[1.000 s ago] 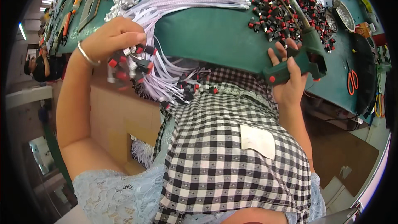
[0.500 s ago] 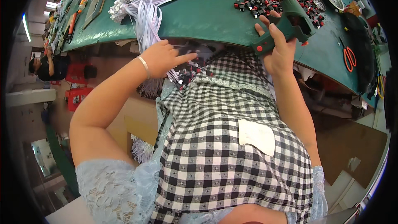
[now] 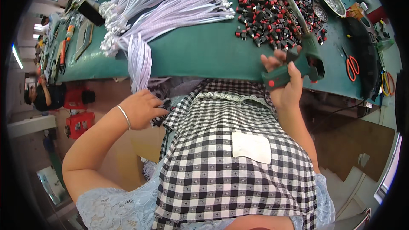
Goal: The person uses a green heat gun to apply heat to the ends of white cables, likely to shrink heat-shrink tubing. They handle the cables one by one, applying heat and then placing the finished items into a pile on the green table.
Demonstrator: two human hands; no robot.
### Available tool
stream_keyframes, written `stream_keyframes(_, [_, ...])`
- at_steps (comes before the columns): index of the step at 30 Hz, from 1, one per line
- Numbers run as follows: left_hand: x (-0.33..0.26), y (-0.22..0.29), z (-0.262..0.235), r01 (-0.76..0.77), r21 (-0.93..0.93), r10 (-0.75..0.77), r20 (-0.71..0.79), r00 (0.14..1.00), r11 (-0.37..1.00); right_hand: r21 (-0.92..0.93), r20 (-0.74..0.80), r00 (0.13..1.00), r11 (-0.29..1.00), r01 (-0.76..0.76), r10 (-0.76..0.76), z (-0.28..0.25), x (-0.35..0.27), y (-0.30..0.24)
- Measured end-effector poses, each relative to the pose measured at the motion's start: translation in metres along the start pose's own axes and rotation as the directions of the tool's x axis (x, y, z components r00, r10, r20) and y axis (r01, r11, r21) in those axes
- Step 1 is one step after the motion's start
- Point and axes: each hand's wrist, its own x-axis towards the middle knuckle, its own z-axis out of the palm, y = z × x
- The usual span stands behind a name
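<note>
Green tabletop (image 3: 191, 47), tan floor (image 3: 105, 91), right grip (image 3: 285, 96) loose round soldering gun (image 3: 314, 53), left grip (image 3: 142, 110) seemingly closed on cables (image 3: 138, 64).

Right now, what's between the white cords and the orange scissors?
Head view: the red and black pile, then the green tool in the right hand.

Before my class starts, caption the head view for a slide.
Left hand at a draped white cable bundle, right hand holding a green pistol-shaped tool.

a checked apron (image 3: 230, 183), blue lace sleeves (image 3: 113, 206) and silver bangle (image 3: 125, 116) are worn.
</note>
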Motion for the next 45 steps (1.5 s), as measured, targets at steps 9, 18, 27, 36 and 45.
stream_keyframes(9, [0.185, 0.034, -0.039, 0.008, -0.546, -0.345, -0.518, 0.783, 0.838, -0.100, -0.125, 0.990, 0.992, -0.074, 0.061, -0.023, -0.065, -0.049])
stream_keyframes(18, [0.201, 0.071, -0.026, -0.072, -0.992, -0.330, -0.104, 0.938, 0.108, -0.762, -0.169, 0.971, 0.602, -0.239, 0.171, 0.007, -0.080, -0.077])
stream_keyframes(27, [0.183, 0.071, -0.045, -0.019, -0.883, -0.373, -0.217, 0.902, 0.468, -0.818, -0.088, 0.969, 0.538, -0.202, 0.231, -0.001, -0.078, -0.058])
stream_keyframes(36, [0.124, -0.074, -0.007, 0.596, -0.293, -0.647, -0.524, 0.554, 0.747, -0.647, -0.377, 0.892, 0.618, -0.446, 0.249, 0.008, -0.075, -0.071])
stream_keyframes(45, [0.143, -0.067, 0.001, 0.692, -0.167, -0.644, -0.562, 0.519, 0.703, -0.581, -0.319, 0.933, 0.743, -0.332, 0.168, -0.010, -0.076, -0.063])
